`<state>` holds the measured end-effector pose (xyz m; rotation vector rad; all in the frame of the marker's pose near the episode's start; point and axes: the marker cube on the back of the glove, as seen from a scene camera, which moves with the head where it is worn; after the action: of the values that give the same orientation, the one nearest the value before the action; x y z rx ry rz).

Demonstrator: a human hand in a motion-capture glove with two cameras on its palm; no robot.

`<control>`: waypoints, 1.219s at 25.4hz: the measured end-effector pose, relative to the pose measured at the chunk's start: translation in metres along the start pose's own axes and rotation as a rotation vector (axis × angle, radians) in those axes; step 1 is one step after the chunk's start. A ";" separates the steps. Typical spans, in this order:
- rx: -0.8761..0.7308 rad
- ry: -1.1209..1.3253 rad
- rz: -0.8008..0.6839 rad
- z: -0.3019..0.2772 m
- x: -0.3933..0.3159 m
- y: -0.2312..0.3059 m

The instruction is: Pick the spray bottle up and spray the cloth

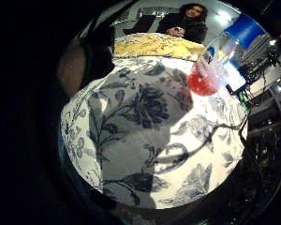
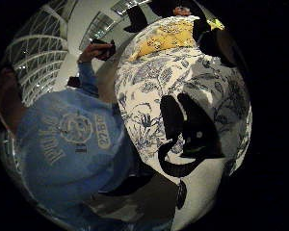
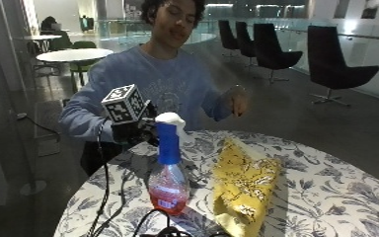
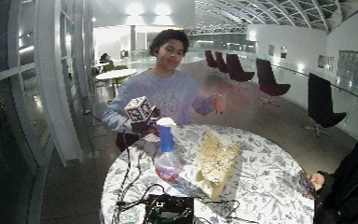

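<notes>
A spray bottle (image 3: pixel 168 190) with red liquid, a blue neck and a white head stands upright on the round floral table (image 3: pixel 321 197). Beside it lies a crumpled yellow patterned cloth (image 3: pixel 245 182). My gloved right hand (image 3: pixel 135 131) hovers over the table's edge on the person's side, just behind the bottle's head, and touches neither. Its fingers (image 2: pixel 192 130) hang relaxed over the tablecloth and hold nothing. From the palm, the bottle (image 1: pixel 215 61) stands a short way off, next to the cloth (image 1: pixel 154 46).
The person's bare left hand (image 3: pixel 239 101) is raised in the air above the table's far side. A black box with cables (image 4: pixel 169 210) sits at the near table edge, and a cable (image 3: pixel 104 197) runs along the table beside the bottle. Another person (image 4: pixel 347 186) sits opposite.
</notes>
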<state>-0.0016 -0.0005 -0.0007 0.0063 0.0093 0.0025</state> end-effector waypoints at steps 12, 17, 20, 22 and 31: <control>-0.001 0.018 0.013 -0.003 0.002 -0.011; 0.009 0.036 0.020 -0.008 0.010 -0.014; 0.032 0.026 0.064 -0.015 0.021 -0.015; 0.063 -0.021 0.129 -0.021 0.032 -0.013; 0.187 -0.463 0.473 -0.046 0.110 -0.012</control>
<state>0.1080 -0.0117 -0.0473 0.1960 -0.4554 0.4725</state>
